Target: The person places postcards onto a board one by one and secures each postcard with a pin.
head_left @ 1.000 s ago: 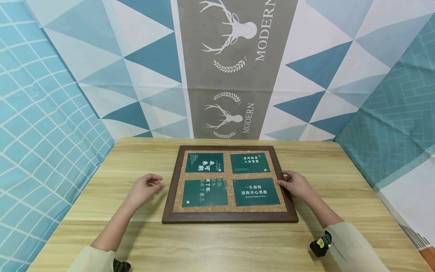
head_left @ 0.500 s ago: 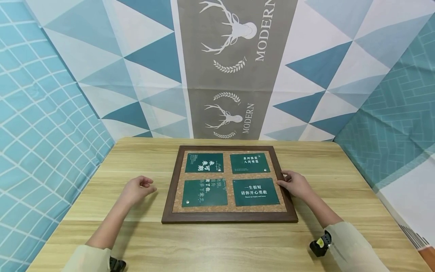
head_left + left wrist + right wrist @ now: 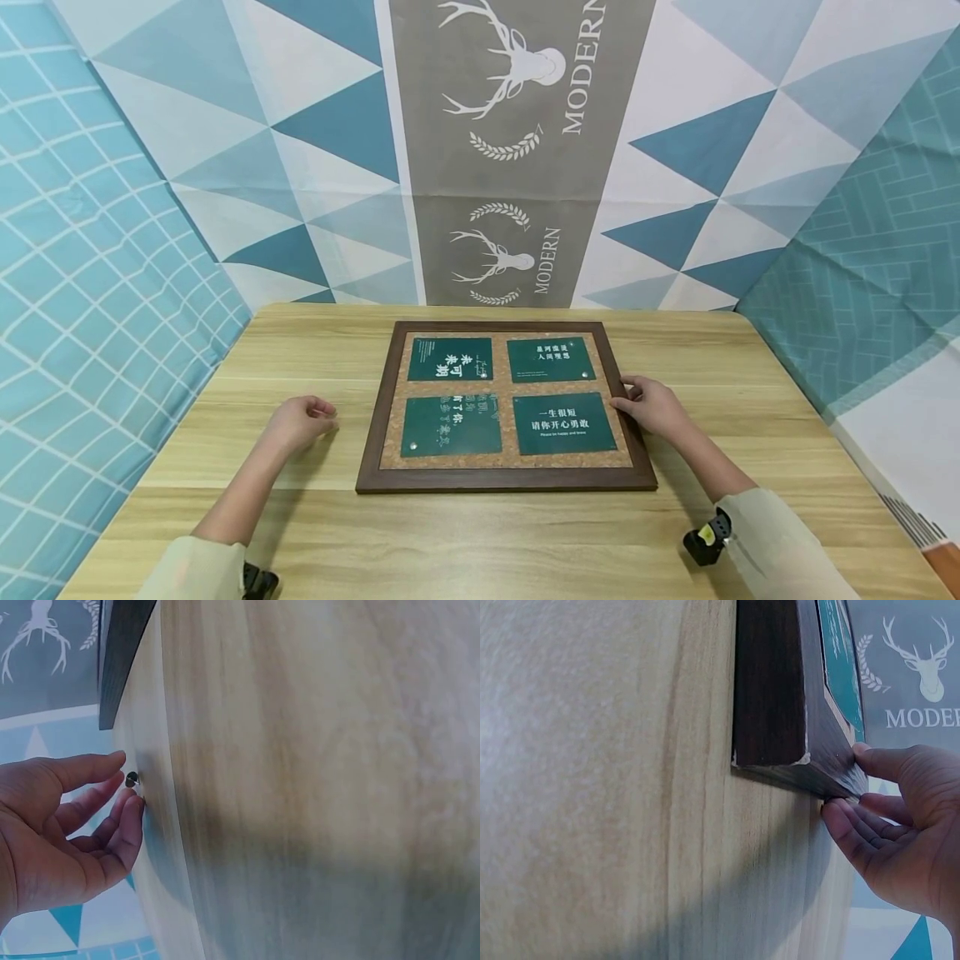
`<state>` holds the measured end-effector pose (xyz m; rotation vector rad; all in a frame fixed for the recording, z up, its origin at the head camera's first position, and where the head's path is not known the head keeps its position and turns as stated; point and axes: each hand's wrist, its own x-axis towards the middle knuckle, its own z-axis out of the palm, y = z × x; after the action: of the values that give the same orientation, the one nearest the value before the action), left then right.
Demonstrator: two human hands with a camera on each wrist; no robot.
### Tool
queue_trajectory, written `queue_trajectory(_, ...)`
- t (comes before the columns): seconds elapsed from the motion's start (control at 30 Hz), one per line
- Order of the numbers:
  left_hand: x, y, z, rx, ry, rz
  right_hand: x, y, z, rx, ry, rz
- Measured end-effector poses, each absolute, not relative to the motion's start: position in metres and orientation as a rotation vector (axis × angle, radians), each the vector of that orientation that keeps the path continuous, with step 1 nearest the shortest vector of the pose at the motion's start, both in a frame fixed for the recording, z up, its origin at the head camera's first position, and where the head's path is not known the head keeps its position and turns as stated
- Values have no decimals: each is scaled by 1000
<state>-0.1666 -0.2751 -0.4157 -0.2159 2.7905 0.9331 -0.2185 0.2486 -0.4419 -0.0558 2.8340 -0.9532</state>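
Observation:
A cork board (image 3: pixel 507 387) in a dark brown wooden frame lies on the table. Several green cards with white lettering are on it, among them the lower-right card (image 3: pixel 566 423). My right hand (image 3: pixel 654 407) grips the frame's right side, thumb on top and fingers at the lower outer edge, as the right wrist view also shows. Left of the board, my left hand (image 3: pixel 300 423) is low over the table with bent fingers. A small shiny tack (image 3: pixel 132 779) shows right at its fingertips in the left wrist view, within the gap between thumb and fingers.
The light wood-grain table (image 3: pixel 480 542) extends around the board. Behind it hangs a patterned backdrop (image 3: pixel 510 167) with deer heads and triangles. Each wrist carries a black camera, such as the right one (image 3: pixel 705 542). Small round tacks hold the cards, one on the lower-left card (image 3: pixel 450 427).
My left hand has moved left and slightly nearer, away from the board, and its fingers have drawn in. My right hand and the board have stayed in place.

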Motion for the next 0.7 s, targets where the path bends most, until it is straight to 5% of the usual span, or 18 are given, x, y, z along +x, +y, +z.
queue_trajectory(0.7,-167,-276,-425,-240,2902,822,-219,248,-442,-39,2830,-947)
